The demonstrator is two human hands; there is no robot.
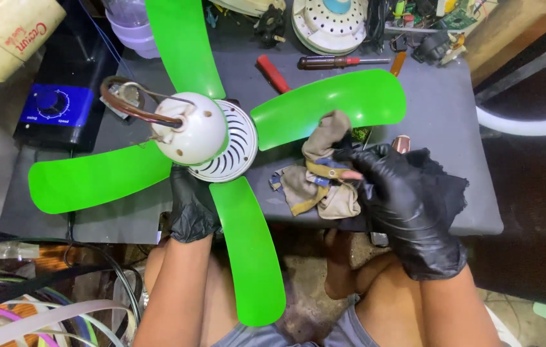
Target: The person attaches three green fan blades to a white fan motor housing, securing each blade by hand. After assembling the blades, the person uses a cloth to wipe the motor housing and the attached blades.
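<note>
A small ceiling fan (pixel 205 138) with four bright green blades lies on a grey table (pixel 440 109), its white motor housing turned up and a curved brown hook standing out of the top. The left hand (pixel 192 205), in a black glove, grips the fan from below, just under the housing where the near blade meets the hub; its fingers are curled together around that part, though the tips are hidden under the fan, so how tightly they press cannot be told. The right hand (pixel 401 199), also gloved in black, is to the right of the fan, fingers closed on a crumpled, dirty cloth (pixel 318 180) of beige with blue and yellow strips, which hangs bunched against the lower edge of the right-hand blade (pixel 331 106). One fingertip shows bare through a tear in the glove. The work in hand looks like wiping the fan down, blade by blade, with the left hand steadying it while the right works the cloth; the right-hand blade appears to be the one being handled. A fair judgement is that the next stroke calls for the cloth to be spread flatter against the blade and drawn along it, with the fan held firm so it does not turn. Beyond the fan, at the far edge of the table, lie a red-handled tool (pixel 273 72), a brown-handled screwdriver (pixel 340 62) and a round white fan part (pixel 329 22); to the left of the fan sits a black box with a blue dial panel (pixel 54 106).
</note>
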